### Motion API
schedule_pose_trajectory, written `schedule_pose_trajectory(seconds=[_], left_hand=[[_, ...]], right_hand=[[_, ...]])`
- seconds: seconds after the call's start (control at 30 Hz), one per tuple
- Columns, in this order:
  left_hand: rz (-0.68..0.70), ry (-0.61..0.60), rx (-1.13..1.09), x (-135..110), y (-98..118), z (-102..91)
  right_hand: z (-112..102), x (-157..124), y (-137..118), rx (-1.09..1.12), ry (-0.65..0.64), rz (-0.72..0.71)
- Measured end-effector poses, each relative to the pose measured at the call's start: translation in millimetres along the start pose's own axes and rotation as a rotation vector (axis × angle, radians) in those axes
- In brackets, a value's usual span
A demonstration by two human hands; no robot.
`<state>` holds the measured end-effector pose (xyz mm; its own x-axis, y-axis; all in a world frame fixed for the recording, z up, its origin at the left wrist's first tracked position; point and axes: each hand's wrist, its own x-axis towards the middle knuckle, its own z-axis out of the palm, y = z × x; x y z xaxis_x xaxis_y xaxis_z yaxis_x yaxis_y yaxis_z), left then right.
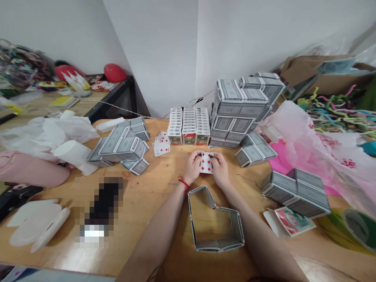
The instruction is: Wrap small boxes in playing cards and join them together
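Observation:
Between my two hands is a playing card (206,163) with red diamonds, its face toward me. My left hand (193,167), with a red string at the wrist, pinches the card's left edge. On the opposite edge, the fingers of my right hand (219,168) are closed too. Whether more than one card is held I cannot tell. Nearer to me, between my forearms, stands an open L-shaped frame (202,247) made of folded cards. Beyond my hands, several card boxes (188,139) stand in rows, with loose face-up cards (161,144) to their left.
Tall stacked card blocks (232,111) rise behind my right hand. More card blocks lie left (120,145) and right (298,192). An opened card box (293,221), green tape (349,231), a white paper roll (73,154), a pink bottle (32,168) and a pixelated dark object (102,203) surround the workspace.

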<state>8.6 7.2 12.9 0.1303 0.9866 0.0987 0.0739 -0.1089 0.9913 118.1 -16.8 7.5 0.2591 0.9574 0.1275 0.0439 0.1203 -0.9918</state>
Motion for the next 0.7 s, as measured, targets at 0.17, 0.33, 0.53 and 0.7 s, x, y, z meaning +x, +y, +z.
schedule_pose_trajectory(seconds=[0.17, 0.33, 0.53, 0.7], left_hand=[[0.027, -0.043, 0.051, 2, -2, -3.0], [0.032, -0.017, 0.046, 2, -2, -3.3], [-0.018, 0.040, -0.046, 3, -1, -2.3], [0.021, -0.020, 0.024, 3, -2, -5.9]], right_hand=[[-4, 4, 8, 0.022, -0.001, 0.023], [-4, 6, 12, 0.115, 0.025, 0.097], [-3, 6, 7, 0.429, -0.104, 0.393], [-5, 6, 7, 0.491, -0.110, 0.459]])
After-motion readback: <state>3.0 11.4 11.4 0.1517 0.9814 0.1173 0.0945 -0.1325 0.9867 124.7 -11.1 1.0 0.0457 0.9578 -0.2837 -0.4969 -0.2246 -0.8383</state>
